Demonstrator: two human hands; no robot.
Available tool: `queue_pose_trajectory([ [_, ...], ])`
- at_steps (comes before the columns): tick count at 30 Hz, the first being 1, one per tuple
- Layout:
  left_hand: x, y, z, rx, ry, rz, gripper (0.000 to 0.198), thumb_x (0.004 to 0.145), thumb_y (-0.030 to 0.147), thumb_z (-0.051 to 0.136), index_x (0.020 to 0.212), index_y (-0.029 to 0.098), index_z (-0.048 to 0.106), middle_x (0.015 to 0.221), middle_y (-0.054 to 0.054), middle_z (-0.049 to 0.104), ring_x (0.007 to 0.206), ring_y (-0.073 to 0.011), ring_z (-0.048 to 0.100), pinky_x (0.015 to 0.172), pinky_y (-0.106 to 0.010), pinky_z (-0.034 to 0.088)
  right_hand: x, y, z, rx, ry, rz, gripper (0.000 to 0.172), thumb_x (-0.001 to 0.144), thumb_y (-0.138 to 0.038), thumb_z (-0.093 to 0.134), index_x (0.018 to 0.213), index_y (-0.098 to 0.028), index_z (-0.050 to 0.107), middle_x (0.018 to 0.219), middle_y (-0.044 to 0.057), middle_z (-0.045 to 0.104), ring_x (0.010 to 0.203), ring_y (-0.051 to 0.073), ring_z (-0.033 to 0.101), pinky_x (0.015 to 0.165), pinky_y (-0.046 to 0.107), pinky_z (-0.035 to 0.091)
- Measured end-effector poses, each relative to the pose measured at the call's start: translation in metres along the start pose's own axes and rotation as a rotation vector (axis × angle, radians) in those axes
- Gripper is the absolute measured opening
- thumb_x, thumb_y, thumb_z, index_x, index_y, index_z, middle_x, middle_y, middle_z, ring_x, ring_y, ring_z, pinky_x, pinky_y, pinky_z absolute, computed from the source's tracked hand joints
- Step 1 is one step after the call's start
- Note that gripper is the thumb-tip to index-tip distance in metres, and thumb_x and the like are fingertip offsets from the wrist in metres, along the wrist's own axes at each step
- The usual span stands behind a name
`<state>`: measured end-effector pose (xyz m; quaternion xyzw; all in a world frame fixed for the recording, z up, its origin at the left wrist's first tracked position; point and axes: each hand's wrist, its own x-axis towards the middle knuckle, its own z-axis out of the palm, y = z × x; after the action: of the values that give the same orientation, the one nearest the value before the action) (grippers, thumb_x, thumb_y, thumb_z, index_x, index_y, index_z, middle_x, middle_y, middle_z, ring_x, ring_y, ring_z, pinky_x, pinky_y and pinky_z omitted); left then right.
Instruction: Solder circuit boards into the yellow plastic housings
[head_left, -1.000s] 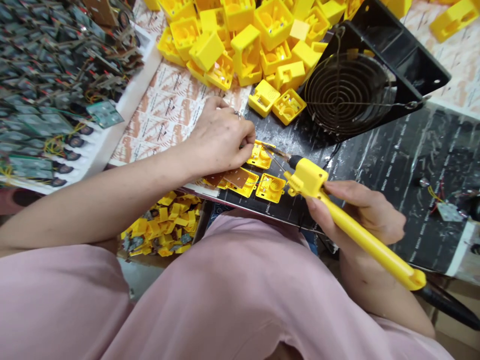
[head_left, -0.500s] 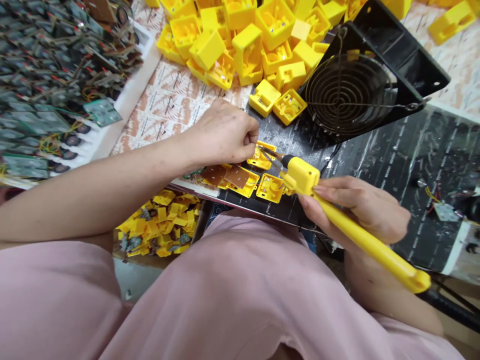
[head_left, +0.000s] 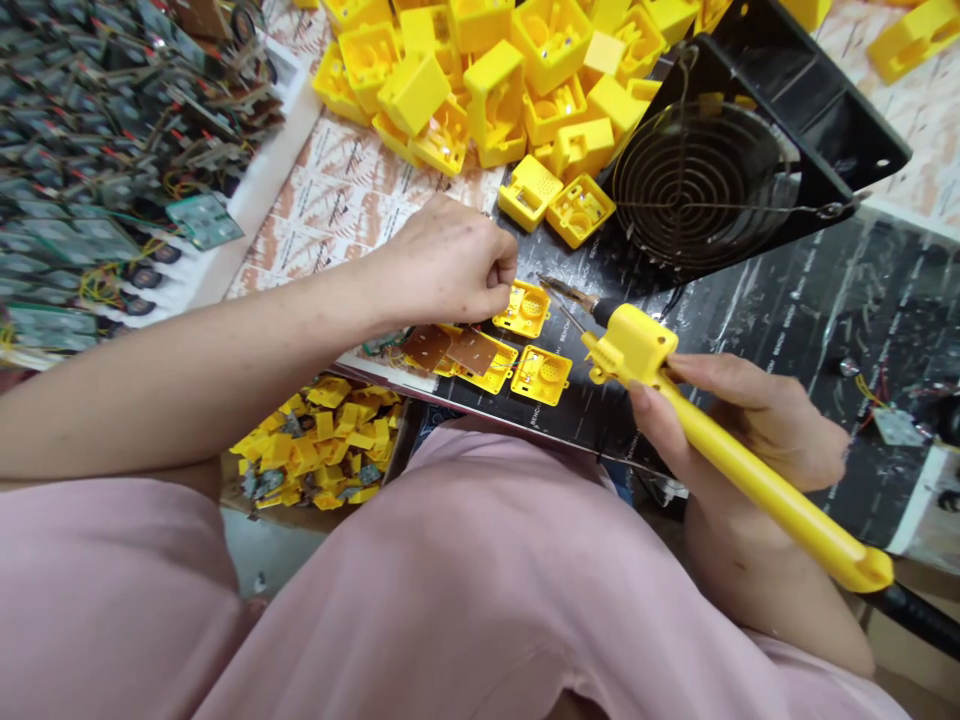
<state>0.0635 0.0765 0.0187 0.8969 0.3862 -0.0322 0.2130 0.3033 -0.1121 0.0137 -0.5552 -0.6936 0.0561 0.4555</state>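
My right hand [head_left: 757, 420] is closed round the handle of a yellow soldering iron [head_left: 750, 470]. Its dark metal tip and a thin guide tube beside it point up and left, a little right of a small open yellow housing [head_left: 527, 310]. My left hand [head_left: 457, 262] is closed in a pinch at that housing's left edge; whatever its fingers hold is hidden. In front lies another open yellow housing [head_left: 541, 376] with metal contacts and thin wires. Left of it, brown circuit boards [head_left: 472, 353] lie over more yellow housings, partly under my left wrist.
Yellow housings [head_left: 495, 95] are heaped at the back. A black fan [head_left: 690, 190] with a wire grille stands behind the soldering iron. On the left, a white foam tray [head_left: 262, 150] carries many circuit boards. Below the bench edge is a box of yellow parts [head_left: 322, 440].
My right hand has drawn the soldering iron back to the right, so its tip has left the upper housing. My left hand stays in almost the same place.
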Motion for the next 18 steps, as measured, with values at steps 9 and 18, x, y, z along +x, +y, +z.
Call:
queue_pose_trajectory([
  [9, -0.034, -0.029, -0.02, -0.021, -0.105, 0.326, 0.086, 0.102, 0.064, 0.066, 0.175, 0.021, 0.045, 0.177, -0.017, 0.051, 0.156, -0.0428, 0.057, 0.126, -0.059, 0.053, -0.021, 0.007, -0.017, -0.028, 0.148, 0.154, 0.061, 0.087, -0.025, 0.1, 0.143, -0.04, 0.078, 0.116, -0.002, 0.087, 0.093, 0.02, 0.084, 0.082, 0.032, 0.068],
  [18, -0.069, -0.024, 0.024, 0.138, -0.019, 0.312, 0.055, 0.104, 0.034, 0.07, 0.158, 0.025, 0.068, 0.164, -0.016, 0.065, 0.139, -0.0344, 0.071, 0.116, -0.049, 0.061, -0.045, 0.039, -0.017, -0.092, 0.362, 0.151, 0.042, 0.077, -0.05, 0.102, 0.116, -0.043, 0.089, 0.087, 0.005, 0.084, 0.062, 0.026, 0.073, 0.061, 0.046, 0.054],
])
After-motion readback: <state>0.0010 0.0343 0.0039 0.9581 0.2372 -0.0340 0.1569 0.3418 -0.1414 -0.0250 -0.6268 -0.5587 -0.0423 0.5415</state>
